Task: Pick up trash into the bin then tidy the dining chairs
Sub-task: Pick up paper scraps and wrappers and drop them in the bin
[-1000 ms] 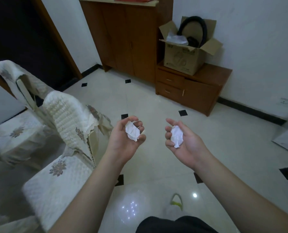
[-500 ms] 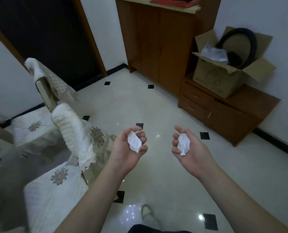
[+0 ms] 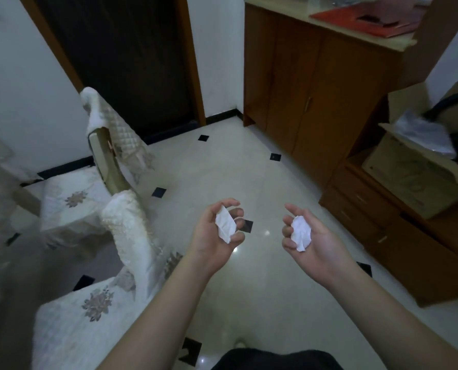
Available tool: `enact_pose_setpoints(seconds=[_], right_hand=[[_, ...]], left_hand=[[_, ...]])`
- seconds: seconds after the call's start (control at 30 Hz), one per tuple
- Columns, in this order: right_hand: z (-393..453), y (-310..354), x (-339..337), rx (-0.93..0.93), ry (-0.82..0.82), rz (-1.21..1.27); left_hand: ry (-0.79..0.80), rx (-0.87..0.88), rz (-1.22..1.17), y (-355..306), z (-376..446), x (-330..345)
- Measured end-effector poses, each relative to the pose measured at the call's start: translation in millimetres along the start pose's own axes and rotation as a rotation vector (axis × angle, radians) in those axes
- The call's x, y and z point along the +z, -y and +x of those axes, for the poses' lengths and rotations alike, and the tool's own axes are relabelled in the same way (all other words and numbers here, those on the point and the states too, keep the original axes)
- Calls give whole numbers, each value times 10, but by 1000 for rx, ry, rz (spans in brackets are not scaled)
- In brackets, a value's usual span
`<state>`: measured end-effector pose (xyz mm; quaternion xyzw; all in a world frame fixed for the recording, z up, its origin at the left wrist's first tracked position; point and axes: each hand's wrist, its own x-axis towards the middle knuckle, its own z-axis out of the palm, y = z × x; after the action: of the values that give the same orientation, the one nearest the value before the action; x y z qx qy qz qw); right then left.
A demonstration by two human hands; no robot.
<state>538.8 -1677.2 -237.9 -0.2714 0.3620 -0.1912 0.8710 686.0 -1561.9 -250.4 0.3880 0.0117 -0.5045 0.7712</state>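
The near chair (image 3: 89, 316) stands at the lower left, its white quilted cover hanging over the back; the far chair (image 3: 73, 198) stands beyond it, toward the dark doorway (image 3: 121, 62).

Just right of the near chair's back, the left hand (image 3: 211, 236) is held palm up over the tiled floor (image 3: 222, 161), forearm reaching in from the bottom edge. Its fingers curl loosely round a crumpled white paper (image 3: 225, 225), which lies against the fingers and the upper palm.

Further right of the near chair, apart from the left hand, the right hand (image 3: 310, 244) is also palm up, its forearm coming in from the lower right corner. It cups a second paper wad (image 3: 300, 233), fingers bent partway round it and thumb lifted.

Right of both hands a wooden cabinet (image 3: 316, 89) stands against the wall, with an open cardboard box (image 3: 414, 172) on the lower drawers.
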Motion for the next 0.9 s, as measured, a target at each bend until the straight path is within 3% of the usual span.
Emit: enact_pose_setpoints(seconds=[0.3,0.7,0.9], right_hand=[[1209,463,328,89,70,-38],[3025,1574,810,207,187,-86],[3730,1660,1262,294,264,-148]], left_hand=[[-109,64,-17,-473,1007,-64],[-247,211,-16,-1156,2540,389],[-392,284,-96,-1534,2965,165]])
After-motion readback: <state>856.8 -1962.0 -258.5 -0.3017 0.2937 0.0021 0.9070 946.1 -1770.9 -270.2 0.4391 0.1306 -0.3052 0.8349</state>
